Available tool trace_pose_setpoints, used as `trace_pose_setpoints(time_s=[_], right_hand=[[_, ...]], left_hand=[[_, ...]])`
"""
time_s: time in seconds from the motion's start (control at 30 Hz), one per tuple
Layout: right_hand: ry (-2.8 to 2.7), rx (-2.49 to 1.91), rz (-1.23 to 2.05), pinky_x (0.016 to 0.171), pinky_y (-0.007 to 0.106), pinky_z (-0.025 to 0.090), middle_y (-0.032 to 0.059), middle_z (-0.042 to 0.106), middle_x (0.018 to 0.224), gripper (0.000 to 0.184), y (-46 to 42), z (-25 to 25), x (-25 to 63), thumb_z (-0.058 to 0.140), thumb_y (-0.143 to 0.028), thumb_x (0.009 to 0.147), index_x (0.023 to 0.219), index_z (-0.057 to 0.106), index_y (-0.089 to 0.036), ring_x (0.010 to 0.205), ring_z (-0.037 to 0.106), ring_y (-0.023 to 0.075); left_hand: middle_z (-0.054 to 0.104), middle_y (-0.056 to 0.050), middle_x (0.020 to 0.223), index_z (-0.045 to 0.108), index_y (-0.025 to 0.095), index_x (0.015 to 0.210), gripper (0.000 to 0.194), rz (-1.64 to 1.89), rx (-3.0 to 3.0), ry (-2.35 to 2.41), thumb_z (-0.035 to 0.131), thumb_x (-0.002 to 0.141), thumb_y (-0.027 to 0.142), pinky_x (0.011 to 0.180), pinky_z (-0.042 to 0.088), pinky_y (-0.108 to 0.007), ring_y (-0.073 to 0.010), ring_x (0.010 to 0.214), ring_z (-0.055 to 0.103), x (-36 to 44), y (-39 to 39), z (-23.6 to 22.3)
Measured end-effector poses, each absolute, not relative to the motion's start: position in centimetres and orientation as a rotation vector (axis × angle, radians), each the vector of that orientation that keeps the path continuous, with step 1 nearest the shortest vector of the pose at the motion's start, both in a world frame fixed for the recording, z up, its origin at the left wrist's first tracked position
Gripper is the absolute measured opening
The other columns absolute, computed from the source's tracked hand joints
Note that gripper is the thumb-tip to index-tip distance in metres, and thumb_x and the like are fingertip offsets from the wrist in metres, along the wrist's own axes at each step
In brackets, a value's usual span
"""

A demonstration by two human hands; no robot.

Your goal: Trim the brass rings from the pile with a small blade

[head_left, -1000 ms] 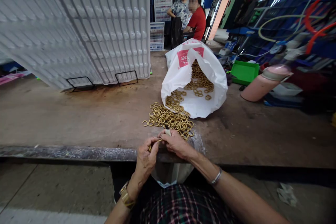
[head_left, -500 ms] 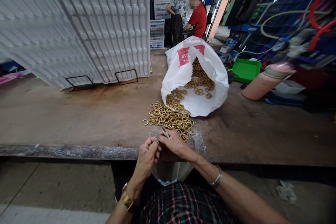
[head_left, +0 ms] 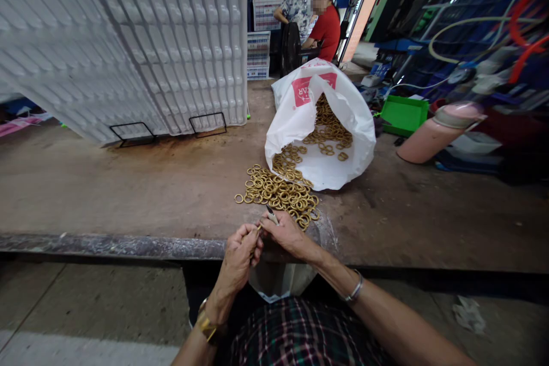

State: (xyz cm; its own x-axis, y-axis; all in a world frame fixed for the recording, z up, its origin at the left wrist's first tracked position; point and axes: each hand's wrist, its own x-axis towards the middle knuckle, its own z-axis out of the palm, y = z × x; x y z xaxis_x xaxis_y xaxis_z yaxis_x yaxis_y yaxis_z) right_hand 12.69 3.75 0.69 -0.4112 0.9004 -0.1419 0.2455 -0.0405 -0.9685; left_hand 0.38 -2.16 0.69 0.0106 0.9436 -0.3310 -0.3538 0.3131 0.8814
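Observation:
My left hand (head_left: 240, 250) is closed at the table's front edge, pinching a brass-coloured ring (head_left: 259, 228) of which only a sliver shows. Touching it from the right, my right hand (head_left: 286, 233) is wrapped round a small knife (head_left: 272, 216) with a light body and a dark pointed tip. The tip sticks up past the fingers, and the rest of the knife is hidden. Just beyond both hands lies a pile of similar rings (head_left: 278, 190). It spills from the mouth of a white plastic sack (head_left: 338, 168) lying on its side, with more rings inside.
Ribbed white trays (head_left: 184, 40) stand upright on black wire stands at the left of the wooden table (head_left: 171, 206). To the right are a pink bottle (head_left: 422, 140) and a green tray (head_left: 403, 114). An open bag (head_left: 278, 280) sits below the table edge. Two people sit behind.
My hands stay together at nearly the same spot. The fingers have shifted slightly, and a sliver of the ring now shows between them. The view has moved a little.

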Motion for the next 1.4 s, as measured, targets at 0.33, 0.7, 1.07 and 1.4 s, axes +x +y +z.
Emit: trace_pose_setpoints(time_s=[0.33,0.7,1.07,1.4], right_hand=[[-2.096,-1.267,0.933,0.057,0.021,0.033,-0.0009,0.055,0.062,0.017,3.5,-0.6,13.1,0.041,-0.018,0.081,0.073,0.056,-0.017,0.059,0.047,0.0108],[-2.492,-1.291,0.713,0.055,0.023,0.029,0.0024,0.062,0.069,0.021,3.1,-0.6,13.2,0.041,-0.011,0.075,0.084,0.058,-0.018,0.061,0.052,0.0131],[-2.507,-1.48,0.433,0.067,0.024,0.036,0.0057,0.062,0.086,0.028,5.1,0.8,14.0,0.041,-0.007,0.071,0.093,0.056,-0.017,0.079,0.055,0.0166],[-2.42,-1.727,0.128,0.07,0.029,0.038,0.0073,0.05,0.103,0.031,12.3,2.2,16.2,0.04,-0.016,0.081,0.11,0.05,-0.022,0.087,0.05,0.0194]], left_hand=[[0.05,0.005,0.057,0.046,0.017,0.072,0.033,1.185,0.611,1.083,0.064,0.068,0.045,0.037,0.024,-0.015,-0.0037,0.041,0.039,0.4,-2.1,0.8],[0.049,0.005,0.056,0.048,0.017,0.07,0.031,1.206,0.713,1.16,0.06,0.072,0.046,0.038,0.025,-0.016,-0.004,0.042,0.038,0.5,-2.2,0.3],[0.055,0.001,0.059,0.05,0.017,0.069,0.03,0.808,0.627,1.03,0.059,0.073,0.045,0.034,0.02,-0.015,-0.0039,0.038,0.038,0.1,-6.8,0.2],[0.055,-0.002,0.049,0.057,0.02,0.05,0.023,0.851,0.4,1.211,0.069,0.061,0.036,0.043,0.039,-0.025,-0.0155,0.047,0.053,1.9,-5.7,-10.3]])
